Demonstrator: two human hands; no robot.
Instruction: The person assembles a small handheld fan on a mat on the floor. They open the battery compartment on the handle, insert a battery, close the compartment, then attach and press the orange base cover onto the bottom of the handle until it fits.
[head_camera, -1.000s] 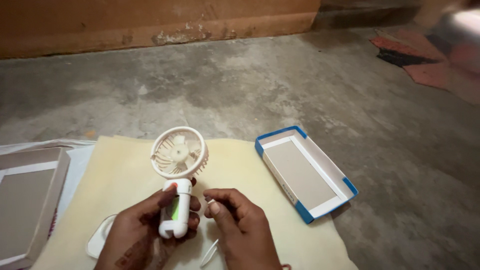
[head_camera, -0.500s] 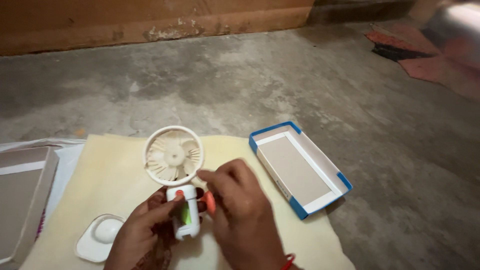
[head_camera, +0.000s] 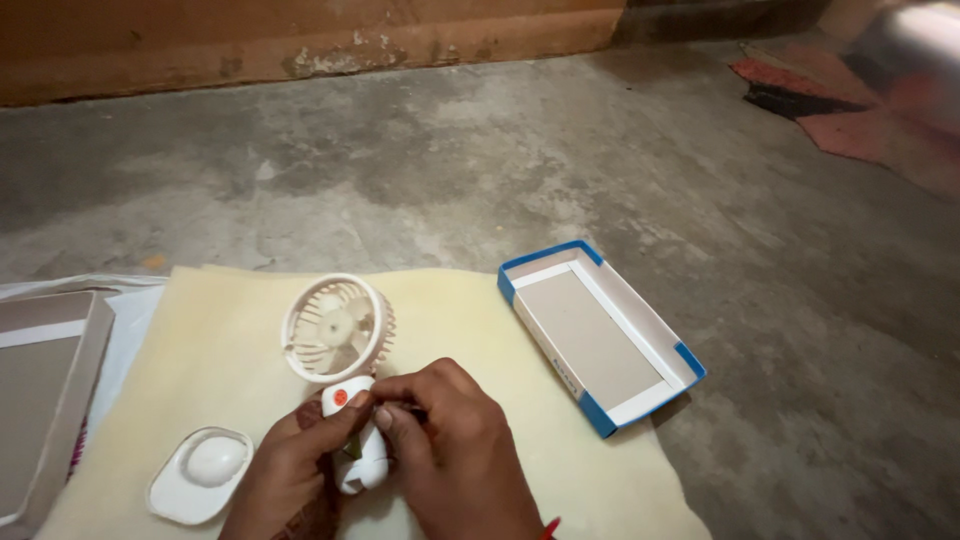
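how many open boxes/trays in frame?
2. A blue-edged box lies open at right, partly on the cream mat; a grey-brown tray sits at the left edge, partly cut off.

Fan handle mostly hidden under both hands — grip detail unclear. Grey box cut by left edge. Red cloth, far right — blurred, cropped.

A plain, home-like room or yard floor used as a workspace: bare, stained concrete floor fills the view, meeting a worn, chipped wall base at 12 o'clock. A cream sheet is spread at 6 o'clock, and reddish cloth lies at 2 o'clock.
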